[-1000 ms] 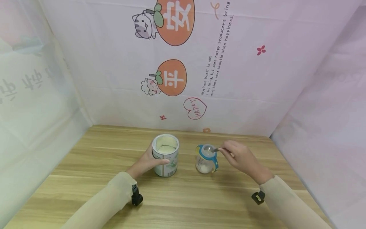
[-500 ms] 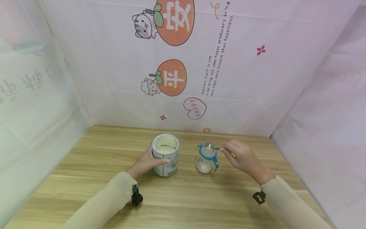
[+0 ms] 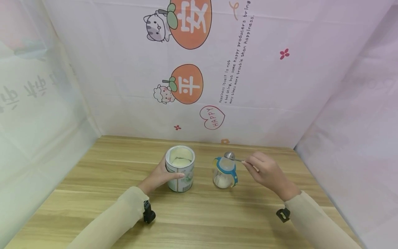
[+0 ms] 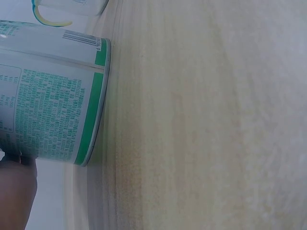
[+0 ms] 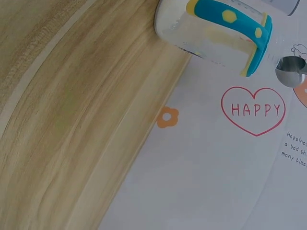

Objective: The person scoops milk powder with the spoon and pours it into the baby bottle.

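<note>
White cloth (image 3: 264, 103) printed with oranges, a heart and lettering rises behind a wood-grain bench (image 3: 211, 218). From the head camera, both forearms slant inward from the near edge. The left hand (image 3: 159, 175) grips an opened powder tin (image 3: 186, 180), thumb laid across its front, the other fingers mostly hidden behind it. The right hand (image 3: 264, 171) pinches the handle of a metal measuring spoon (image 3: 229, 155). Just left of those pinching fingers a feeding bottle (image 3: 222, 179) stands upright, white contents at its bottom.

Left wrist view: dense green print and a green base band show on the tin, details the head camera misses; part of the left hand enters at the lower corner.

Right wrist view: one blue-and-yellow bottle handle (image 5: 229, 17) appears side-on, the spoon's rounded bowl near the mouth; the right fingers lie outside this frame.

One second earlier the bowl sat down in the bottle's mouth; now it is raised above, while the tin has stayed put.
</note>
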The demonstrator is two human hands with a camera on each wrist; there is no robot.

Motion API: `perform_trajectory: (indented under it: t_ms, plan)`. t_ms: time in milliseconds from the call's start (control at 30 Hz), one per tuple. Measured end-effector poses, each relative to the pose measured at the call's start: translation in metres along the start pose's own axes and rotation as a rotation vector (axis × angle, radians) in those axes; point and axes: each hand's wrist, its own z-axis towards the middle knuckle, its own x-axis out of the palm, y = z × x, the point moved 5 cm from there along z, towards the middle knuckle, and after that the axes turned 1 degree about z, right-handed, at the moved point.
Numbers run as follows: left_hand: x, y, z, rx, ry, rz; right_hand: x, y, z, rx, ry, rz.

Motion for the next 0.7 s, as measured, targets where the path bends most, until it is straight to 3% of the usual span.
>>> perform_trajectory:
  t_ms: [233,700]
  plan:
    - [0.000,-0.001,0.001,0.015,0.010,-0.003,0.001,-0.003,-0.002,0.066,0.000,0.023]
    - [0.000,-0.001,0.001,0.032,0.024,-0.016,0.000,-0.031,-0.008,0.580,-0.013,0.154]
